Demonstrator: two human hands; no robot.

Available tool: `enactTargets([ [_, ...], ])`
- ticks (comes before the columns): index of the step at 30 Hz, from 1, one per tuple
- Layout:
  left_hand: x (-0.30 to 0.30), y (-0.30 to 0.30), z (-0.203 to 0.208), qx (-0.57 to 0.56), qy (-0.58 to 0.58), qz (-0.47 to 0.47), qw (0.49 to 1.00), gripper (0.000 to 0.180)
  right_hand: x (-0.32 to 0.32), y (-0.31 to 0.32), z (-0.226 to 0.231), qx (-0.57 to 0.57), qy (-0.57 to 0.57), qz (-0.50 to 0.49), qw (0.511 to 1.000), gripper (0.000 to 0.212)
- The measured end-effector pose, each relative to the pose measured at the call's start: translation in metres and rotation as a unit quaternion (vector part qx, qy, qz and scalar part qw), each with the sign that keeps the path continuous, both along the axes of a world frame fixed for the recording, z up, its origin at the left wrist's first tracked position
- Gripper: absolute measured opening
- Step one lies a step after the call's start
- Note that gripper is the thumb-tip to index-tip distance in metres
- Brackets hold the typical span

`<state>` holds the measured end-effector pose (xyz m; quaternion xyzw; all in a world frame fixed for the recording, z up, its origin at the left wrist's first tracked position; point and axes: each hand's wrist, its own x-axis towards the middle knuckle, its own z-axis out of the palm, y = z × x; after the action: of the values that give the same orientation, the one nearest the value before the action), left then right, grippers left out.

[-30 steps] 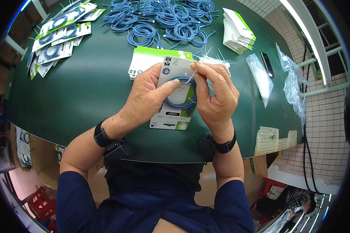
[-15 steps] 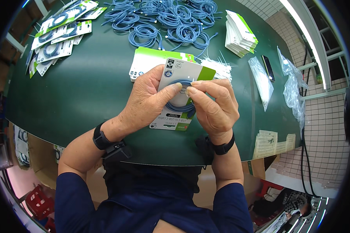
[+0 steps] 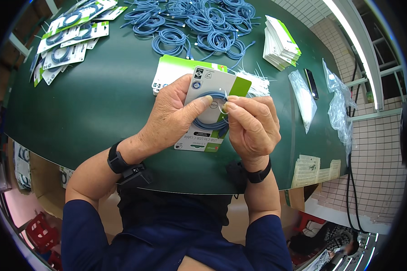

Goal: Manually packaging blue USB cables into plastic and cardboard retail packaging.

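Observation:
My left hand (image 3: 169, 108) holds a white and green packaging card (image 3: 218, 80) tilted in front of me, its thumb pressing a coiled blue cable (image 3: 208, 125) flat against the card's face. At the coil's right side a thin white cable tie (image 3: 221, 107) comes through the card and curves in a loop. The thumb and forefinger of my right hand (image 3: 257, 126) pinch this tie. Just beyond the held card lies a stack of similar cards (image 3: 172, 67), partly hidden. Beside that stack is a bundle of loose white cable ties (image 3: 255, 82).
Many coiled blue cables (image 3: 172, 40) are heaped at the far middle of the green table (image 3: 81, 113). Carded cables (image 3: 63, 56) pile up far left. At the right are a card stack (image 3: 280, 43), a bag of ties (image 3: 302, 99), a phone (image 3: 311, 83) and crumpled plastic (image 3: 337, 99).
My right hand has shifted slightly right, and the white tie's loop now shows more plainly between its fingers and the coil. My left hand keeps the same grip on the card and cable.

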<state>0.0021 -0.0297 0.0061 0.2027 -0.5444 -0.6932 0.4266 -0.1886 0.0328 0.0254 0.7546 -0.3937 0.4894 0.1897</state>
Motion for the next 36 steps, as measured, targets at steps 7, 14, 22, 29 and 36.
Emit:
enactTargets([
  [7, -0.0005, 0.0008, 0.0003, -0.018, -0.009, 0.005, 1.0, 0.03, 0.0015, 0.0024, -0.0006, -0.004, 0.003, -0.001, 1.0, 0.026],
  [14, -0.0003, 0.0007, 0.0024, 0.004, 0.0, -0.003, 1.0, 0.029, 0.0017, 0.0019, -0.001, 0.003, 0.009, 0.002, 1.0, 0.028],
  [22, -0.0016, 0.0013, 0.0007, -0.012, 0.001, 0.007, 1.0, 0.029, 0.0024, -0.0011, -0.0017, 0.012, -0.025, 0.016, 0.999, 0.025],
  [29, -0.001, 0.0025, -0.0004, -0.027, -0.013, 0.013, 0.999, 0.028, 0.0042, -0.001, -0.0016, 0.013, -0.04, 0.017, 0.999, 0.024],
  [36, -0.0006, 0.0025, 0.0009, -0.027, -0.015, 0.005, 1.0, 0.027, 0.0044, -0.0027, -0.0021, 0.018, -0.039, 0.015, 0.999, 0.025],
])
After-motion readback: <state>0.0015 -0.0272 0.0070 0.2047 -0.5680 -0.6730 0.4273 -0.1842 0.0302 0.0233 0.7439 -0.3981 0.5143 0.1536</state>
